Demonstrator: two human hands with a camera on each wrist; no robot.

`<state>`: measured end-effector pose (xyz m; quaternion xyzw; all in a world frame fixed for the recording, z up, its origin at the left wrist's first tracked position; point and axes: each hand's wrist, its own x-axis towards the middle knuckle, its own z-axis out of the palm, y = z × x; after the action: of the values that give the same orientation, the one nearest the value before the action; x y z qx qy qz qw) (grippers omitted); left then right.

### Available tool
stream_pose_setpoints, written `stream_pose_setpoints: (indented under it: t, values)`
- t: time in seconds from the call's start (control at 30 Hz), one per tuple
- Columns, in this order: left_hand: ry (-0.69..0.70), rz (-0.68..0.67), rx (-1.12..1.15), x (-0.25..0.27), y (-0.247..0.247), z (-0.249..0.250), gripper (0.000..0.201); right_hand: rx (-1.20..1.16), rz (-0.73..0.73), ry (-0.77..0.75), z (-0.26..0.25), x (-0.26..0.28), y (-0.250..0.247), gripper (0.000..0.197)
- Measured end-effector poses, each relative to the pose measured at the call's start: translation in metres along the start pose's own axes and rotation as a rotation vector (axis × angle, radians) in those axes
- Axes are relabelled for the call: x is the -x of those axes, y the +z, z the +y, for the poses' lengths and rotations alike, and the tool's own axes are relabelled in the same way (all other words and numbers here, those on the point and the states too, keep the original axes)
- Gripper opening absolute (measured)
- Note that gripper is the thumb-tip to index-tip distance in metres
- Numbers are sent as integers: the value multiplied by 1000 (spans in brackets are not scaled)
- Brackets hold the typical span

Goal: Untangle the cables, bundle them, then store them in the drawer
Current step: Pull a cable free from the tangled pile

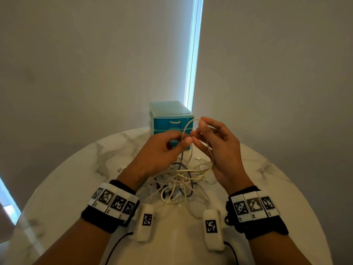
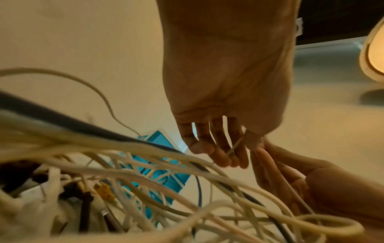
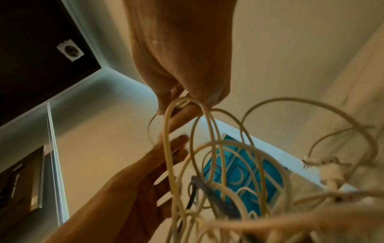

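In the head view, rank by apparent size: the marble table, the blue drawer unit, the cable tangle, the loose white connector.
1. Marble table
2. Cable tangle and blue drawer unit: look alike; the hands hide part of each.
3. Loose white connector

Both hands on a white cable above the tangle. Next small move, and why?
Probably draw the white cable upward, out of the pile. Left hand and right hand both pinch its raised loop, while its lower run still disappears into the knotted pile on the table; the drawer unit is shut.

Cream-white cables (image 1: 183,180) with one dark grey strand, a turquoise drawer unit (image 1: 170,119), a white grey-veined marble table (image 1: 267,169).
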<state>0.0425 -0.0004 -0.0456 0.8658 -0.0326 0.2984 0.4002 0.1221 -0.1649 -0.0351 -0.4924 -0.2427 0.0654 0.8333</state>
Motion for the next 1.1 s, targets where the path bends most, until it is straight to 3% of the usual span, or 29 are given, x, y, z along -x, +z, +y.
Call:
stream_pose_setpoints:
  t: [0.13,0.27,0.3,0.37,0.5,0.57,0.67,0.8,0.97,1.1]
  values:
    - [-91,298,158,-8,-19,-14,34,234,-80,88,-4,-2,-8,40]
    - [-142,497,286,-9,-44,-24,32,564,-418,171,-8,2,-18,26]
    - [-152,504,285,-8,-47,-25,32,627,-471,174,-9,4,-18,24]
    - [-169,500,297,-6,-50,-25,31,640,-418,119,-9,4,-16,24]
    - [-164,408,363,-6,-54,-18,26,558,-10,-77,-10,-7,-24,19]
    - [-133,282,421,-6,-50,-11,26,494,69,-114,-8,-8,-24,19]
    - [-133,85,455,-3,-35,1,26,359,64,-131,-7,-7,-14,24]
    - [-194,-91,274,4,-24,10,41,235,-18,-111,-10,-12,-2,29]
    - [-158,107,131,3,-29,7,18,111,-116,-12,-7,-11,3,25]
    - [-140,232,125,1,-30,-2,13,347,-222,-49,3,-4,-1,13]
